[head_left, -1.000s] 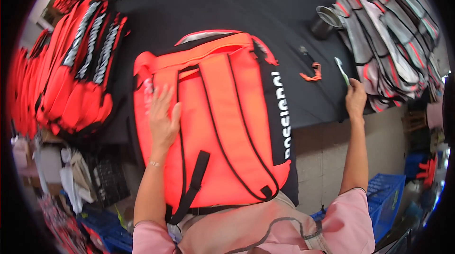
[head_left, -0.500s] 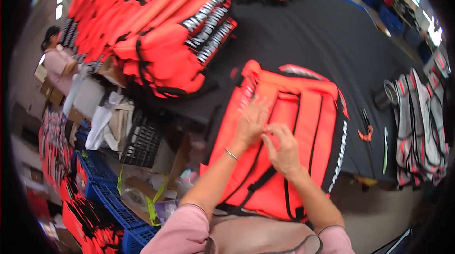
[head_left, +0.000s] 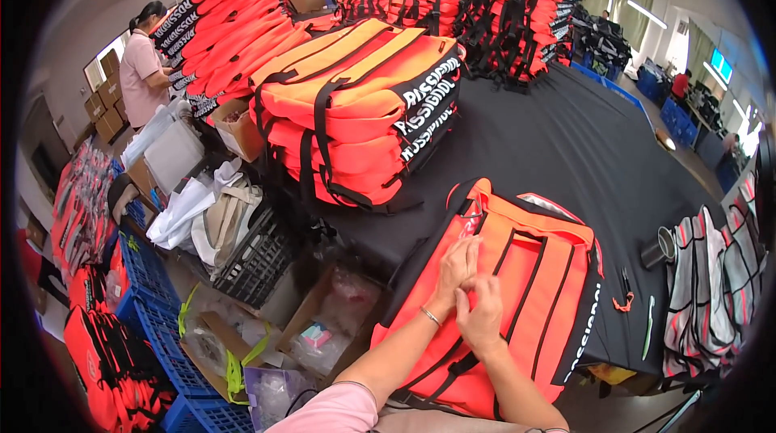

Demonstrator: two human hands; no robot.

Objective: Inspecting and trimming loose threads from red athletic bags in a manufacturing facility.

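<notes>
An orange-red backpack (head_left: 529, 316) with black trim and shoulder straps lies flat in front of me on the black-covered table. My left hand (head_left: 457, 268) rests over the bag's upper left part, its fingers stretched out toward the top. Close beside its palm is my right hand (head_left: 482, 316), fingers curled in a pinch. Whatever that pinch holds, if anything, is too small or hidden to name. To the right of the bag lies a small orange-handled tool (head_left: 623, 304), and near it a thin green-and-white stick (head_left: 648, 328).
Beyond the bag stands a pile of matching backpacks (head_left: 347, 102). Grey bags (head_left: 703, 296) lie at the right edge beside a dark cylinder (head_left: 659, 248). Left of me are a black crate (head_left: 255, 259), a blue crate (head_left: 174, 344) and open cartons. Another person (head_left: 147, 69) stands far left.
My view has tilted up, showing more of the room and shifting the bag down and right. My right hand has come nearer the left palm; its fingers remain closed.
</notes>
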